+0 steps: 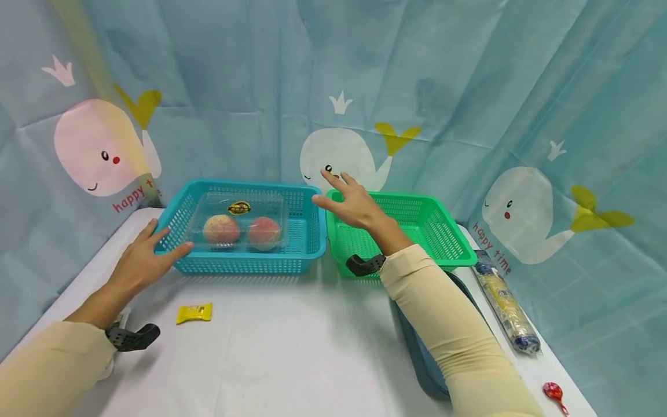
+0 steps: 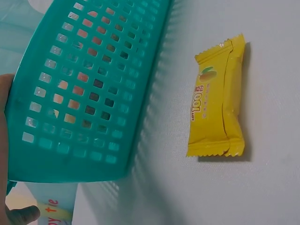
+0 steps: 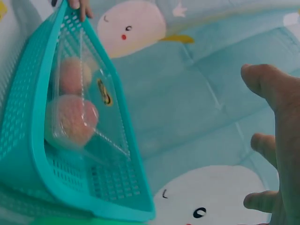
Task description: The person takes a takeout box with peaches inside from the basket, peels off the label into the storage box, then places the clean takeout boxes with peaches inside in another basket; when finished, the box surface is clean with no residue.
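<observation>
A blue plastic basket (image 1: 302, 231) stands at the back left, holding a clear lidded box (image 1: 205, 202) with two peaches (image 1: 221, 229) in it. My left hand (image 1: 139, 258) rests at the basket's left front corner, thumb along the front rim and fingers spread over the side. Above the seam between this basket and a green basket (image 1: 458, 243), my right hand (image 1: 354, 204) hovers with fingers extended and holds nothing. In the right wrist view those fingers (image 3: 262, 84) are apart from the blue basket. The left wrist view shows the basket's holed wall beside a yellow wrapped candy (image 2: 216, 98).
A dark blue tray (image 1: 424, 359) lies partly hidden under my right forearm. Along the right edge are a long clear-wrapped package (image 1: 508, 304) and a small red spoon-shaped item (image 1: 553, 391). A whale-print curtain (image 1: 234, 116) hangs behind the white table (image 1: 271, 353).
</observation>
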`<state>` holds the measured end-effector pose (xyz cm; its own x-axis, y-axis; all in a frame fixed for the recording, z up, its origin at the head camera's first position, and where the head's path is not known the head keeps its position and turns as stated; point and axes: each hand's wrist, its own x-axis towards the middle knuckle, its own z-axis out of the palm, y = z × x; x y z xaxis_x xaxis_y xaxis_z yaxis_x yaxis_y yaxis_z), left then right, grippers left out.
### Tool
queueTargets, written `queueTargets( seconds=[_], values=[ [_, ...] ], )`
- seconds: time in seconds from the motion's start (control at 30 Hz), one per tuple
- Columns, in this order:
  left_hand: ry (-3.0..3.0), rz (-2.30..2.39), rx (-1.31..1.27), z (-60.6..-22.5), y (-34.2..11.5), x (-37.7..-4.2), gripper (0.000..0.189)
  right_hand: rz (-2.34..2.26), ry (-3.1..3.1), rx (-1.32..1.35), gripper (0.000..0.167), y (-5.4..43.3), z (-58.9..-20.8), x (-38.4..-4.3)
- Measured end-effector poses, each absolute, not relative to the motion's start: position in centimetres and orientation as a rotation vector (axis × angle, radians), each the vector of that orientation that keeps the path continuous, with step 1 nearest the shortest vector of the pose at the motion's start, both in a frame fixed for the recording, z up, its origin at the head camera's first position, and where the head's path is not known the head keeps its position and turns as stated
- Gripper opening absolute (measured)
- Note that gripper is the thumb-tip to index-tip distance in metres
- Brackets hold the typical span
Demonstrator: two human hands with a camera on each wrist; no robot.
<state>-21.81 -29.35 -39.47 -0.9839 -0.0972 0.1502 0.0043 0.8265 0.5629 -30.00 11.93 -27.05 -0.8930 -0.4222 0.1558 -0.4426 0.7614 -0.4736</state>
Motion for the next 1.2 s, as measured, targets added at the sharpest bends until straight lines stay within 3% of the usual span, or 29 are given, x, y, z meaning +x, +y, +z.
queueTargets(
  seconds=[0.9,1.2],
  values=[
    [-2.797,-0.905,0.154,-40.2,-29.3,-21.7,0.094,1.36,-2.921,0.579,0.065,4.2,-32.3,-32.4],
    [-2.786,-0.901,0.151,-40.1,-29.0,-21.8,0.094,1.696,-2.924,0.327,0.065,2.1,-33.8,-33.4]
  ],
)
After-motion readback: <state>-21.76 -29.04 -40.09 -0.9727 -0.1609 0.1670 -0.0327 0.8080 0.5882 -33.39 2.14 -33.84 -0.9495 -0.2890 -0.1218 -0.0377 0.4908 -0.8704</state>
